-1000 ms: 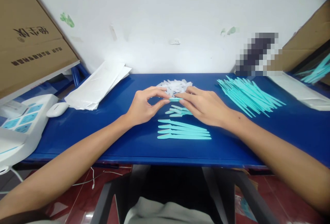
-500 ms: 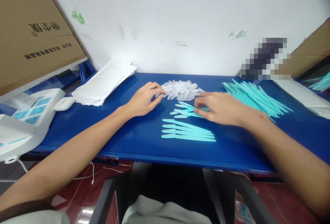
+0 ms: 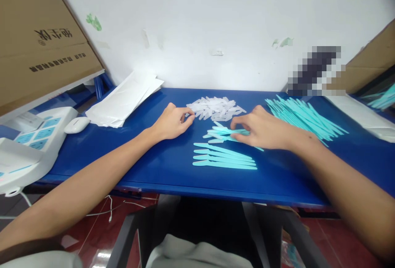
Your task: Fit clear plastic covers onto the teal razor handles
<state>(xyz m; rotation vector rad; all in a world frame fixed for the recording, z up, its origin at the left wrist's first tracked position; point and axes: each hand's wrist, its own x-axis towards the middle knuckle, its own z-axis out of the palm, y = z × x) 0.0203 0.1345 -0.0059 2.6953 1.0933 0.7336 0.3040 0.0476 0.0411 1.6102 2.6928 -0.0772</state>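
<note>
The small crossed bunch of turquoise razors [image 3: 220,131] lies on the tabletop [image 3: 160,169] under my right fingers [image 3: 239,119], which bend around it, a little apart; I can't tell whether they grip one. Because the razors overlap, I'd do best to pinch a single narrow handle, lift lightly and keep skin off the blade edge. They are slim, matte-looking and, in this bunch, whitish at the broad ends, probably capped, though the view is too soft to be sure. Just nearer me, the razor row [image 3: 228,165] fans out, four side by side. Beyond the bunch sits the pile of translucent caps [image 3: 216,107]. My left fingers [image 3: 187,124] curl beside it, tips nearly meeting; whether a cap is between them I can't tell. The bigger turquoise heap [image 3: 305,115] lies beyond my right hand.
</note>
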